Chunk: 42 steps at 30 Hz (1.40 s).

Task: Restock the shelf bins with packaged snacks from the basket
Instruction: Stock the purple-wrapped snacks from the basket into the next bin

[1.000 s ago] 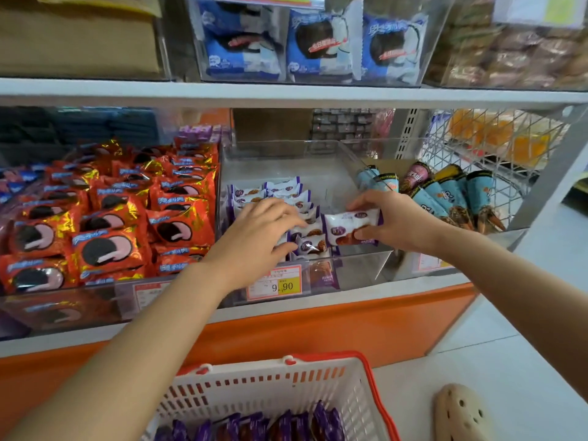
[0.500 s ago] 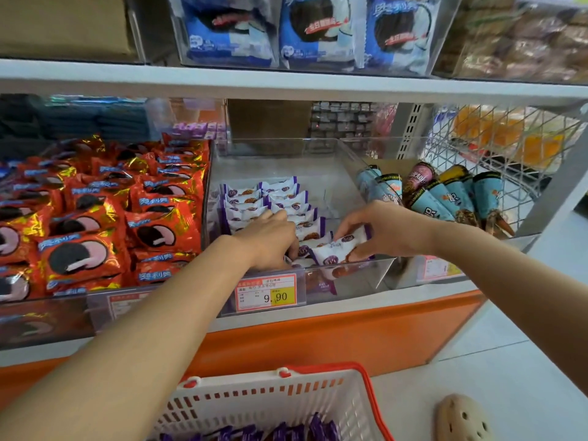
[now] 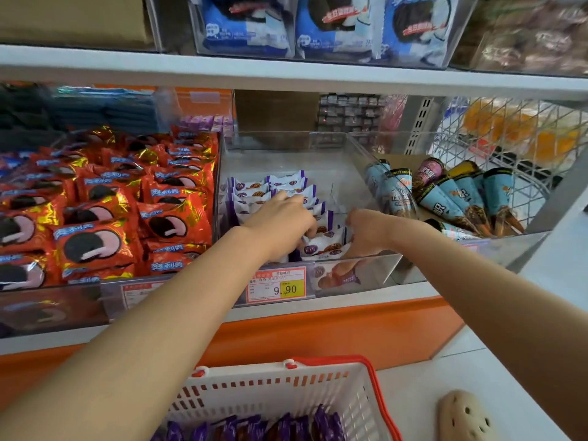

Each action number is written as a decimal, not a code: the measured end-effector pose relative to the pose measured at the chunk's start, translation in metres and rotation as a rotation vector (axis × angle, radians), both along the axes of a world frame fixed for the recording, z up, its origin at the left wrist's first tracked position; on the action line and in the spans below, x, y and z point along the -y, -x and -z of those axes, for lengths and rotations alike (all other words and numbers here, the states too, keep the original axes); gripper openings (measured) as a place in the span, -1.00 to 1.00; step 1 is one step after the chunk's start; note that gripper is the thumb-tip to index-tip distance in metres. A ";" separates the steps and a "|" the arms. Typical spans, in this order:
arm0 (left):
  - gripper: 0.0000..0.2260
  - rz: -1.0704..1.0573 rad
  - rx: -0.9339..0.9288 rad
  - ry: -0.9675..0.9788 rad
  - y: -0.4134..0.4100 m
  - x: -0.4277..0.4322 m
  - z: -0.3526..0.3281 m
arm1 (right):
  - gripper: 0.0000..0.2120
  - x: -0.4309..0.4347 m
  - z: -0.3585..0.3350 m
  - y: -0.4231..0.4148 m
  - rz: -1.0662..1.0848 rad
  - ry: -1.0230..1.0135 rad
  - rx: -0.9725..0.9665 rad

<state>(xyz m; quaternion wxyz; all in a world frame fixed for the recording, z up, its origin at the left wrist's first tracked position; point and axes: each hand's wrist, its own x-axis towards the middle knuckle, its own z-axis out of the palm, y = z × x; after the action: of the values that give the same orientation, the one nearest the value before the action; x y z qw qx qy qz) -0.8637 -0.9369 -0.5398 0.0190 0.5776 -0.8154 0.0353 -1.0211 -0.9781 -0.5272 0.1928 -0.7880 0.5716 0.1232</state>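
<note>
Both hands reach into the clear acrylic bin [image 3: 353,144] in the middle of the lower shelf, where white-and-purple snack packets [image 3: 270,189] stand on edge in two rows that run from the bin's front wall back to about its middle. The left hand [image 3: 280,224] lies over the tops of the nearer packets, fingers lightly bent and spread across them, thumb touching the front packet [image 3: 324,245]. The right hand [image 3: 369,232] is at that packet's right end with fingers curled down around it – the fingertips themselves are hidden behind the hand. The front packet sits just behind the bin's front wall, tilted back against the row. A red-and-yellow price tag [image 3: 276,284] is fixed on the shelf's front edge below the left wrist. In the bin to the left, red foil cookie packets [image 3: 95,243] are piled nearly to the rim; in the bin to the right, wrapped cone snacks [image 3: 461,198] lie with their tips toward the front. Blue cookie packs [image 3: 334,27] stand in a clear bin on the shelf above. Below the shelf, on the floor, the white basket [image 3: 286,386] with a red handle holds purple snack packets [image 3: 254,428] – they lie along its bottom at the frame's lower edge. A beige perforated shoe [image 3: 464,418] is just beside the basket's right side.
</note>
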 end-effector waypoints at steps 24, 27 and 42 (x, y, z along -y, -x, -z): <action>-0.87 -0.139 -0.208 0.428 -0.012 -0.101 0.036 | -0.68 -0.035 0.019 -0.004 0.037 0.288 0.345; -0.69 -0.150 -0.181 0.430 -0.013 -0.115 0.040 | -0.75 -0.053 0.026 0.002 -0.010 0.513 0.429; -0.67 -0.133 0.073 0.043 -0.052 -0.219 0.154 | -0.85 -0.157 0.153 0.041 -0.319 0.540 0.271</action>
<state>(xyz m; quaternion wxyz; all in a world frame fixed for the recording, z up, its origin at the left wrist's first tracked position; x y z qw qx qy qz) -0.8114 -0.7180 -0.6942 -0.0006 0.6283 -0.7744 0.0751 -1.0624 -0.8211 -0.6799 0.0295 -0.8993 0.4222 -0.1099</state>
